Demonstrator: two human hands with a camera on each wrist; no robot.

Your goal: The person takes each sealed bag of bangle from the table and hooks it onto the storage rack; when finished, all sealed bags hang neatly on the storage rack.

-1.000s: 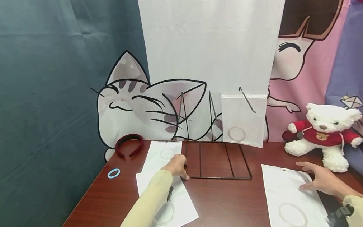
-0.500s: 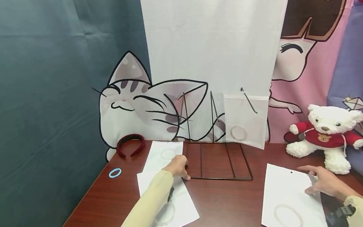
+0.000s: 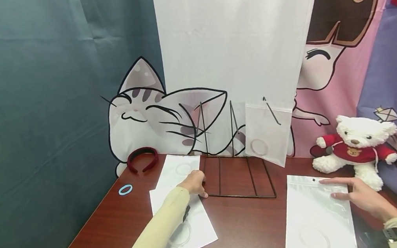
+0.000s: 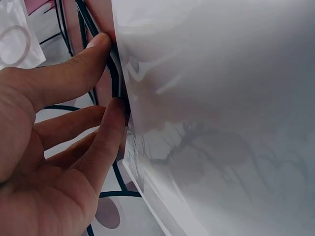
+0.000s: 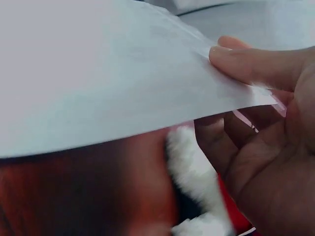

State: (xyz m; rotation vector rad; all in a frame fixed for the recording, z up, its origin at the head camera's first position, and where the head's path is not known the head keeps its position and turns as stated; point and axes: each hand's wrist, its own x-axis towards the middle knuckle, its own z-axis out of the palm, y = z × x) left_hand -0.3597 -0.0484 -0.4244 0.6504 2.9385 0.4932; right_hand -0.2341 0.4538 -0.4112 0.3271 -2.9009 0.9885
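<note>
My right hand [image 3: 366, 196] grips the upper right corner of a white zip bag [image 3: 320, 215] with a punched hole and a faint ring shape. In the right wrist view the thumb lies on top of the bag [image 5: 113, 83], other fingers below it. My left hand [image 3: 194, 182] is at the left side of a black wire rack [image 3: 240, 195]; in the left wrist view thumb and fingertip pinch its dark rod [image 4: 114, 73]. Another white zip bag [image 3: 268, 133] hangs from the rack's right hook. Two more bags lie left, a back one [image 3: 174, 167] and a front one [image 3: 194, 234], partly hidden by the sleeve.
A dark red headband [image 3: 142, 149] and a light blue ring [image 3: 125, 190] lie at the table's left edge. At the right back sits a white teddy bear [image 3: 354, 145] in a red top. Printed curtains [image 3: 191, 42] stand close behind the rack.
My right hand has shifted to the top corner of its bag and taken hold of it. That bag has turned straighter, its upper edge now facing the rack. My left hand stays put.
</note>
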